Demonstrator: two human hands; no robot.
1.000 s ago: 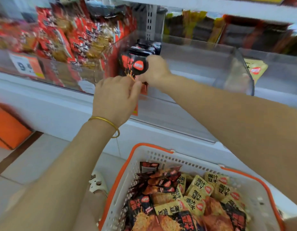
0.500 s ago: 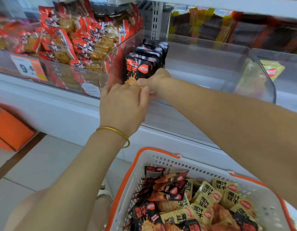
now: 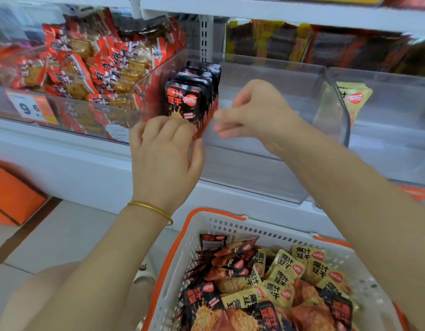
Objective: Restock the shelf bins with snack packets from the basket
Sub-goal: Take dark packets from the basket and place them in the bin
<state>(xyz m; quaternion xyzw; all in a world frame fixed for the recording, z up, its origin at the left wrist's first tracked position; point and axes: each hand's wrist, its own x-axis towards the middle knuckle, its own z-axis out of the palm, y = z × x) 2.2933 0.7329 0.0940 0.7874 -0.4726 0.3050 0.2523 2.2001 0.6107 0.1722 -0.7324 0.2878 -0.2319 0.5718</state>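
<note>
A row of black snack packets (image 3: pixel 190 96) stands upright against the left wall of a clear shelf bin (image 3: pixel 273 75). My left hand (image 3: pixel 164 154) presses its fingertips on the lower edge of the front packet. Just right of the row, my right hand (image 3: pixel 256 111) hovers with loosely curled fingers and holds nothing. Below, a white basket with an orange rim (image 3: pixel 199 235) holds several black, yellow and orange packets (image 3: pixel 278 283).
The bin to the left is full of red packets (image 3: pixel 87 68) with an orange price tag (image 3: pixel 30 107) on its front. A yellow packet (image 3: pixel 353 99) stands in the bin to the right. An orange box (image 3: pixel 10 199) sits on the floor at left.
My right hand has let go of the front black packet and drawn back to the right. My left hand stays at the packet's lower edge. The view has shifted slightly.
</note>
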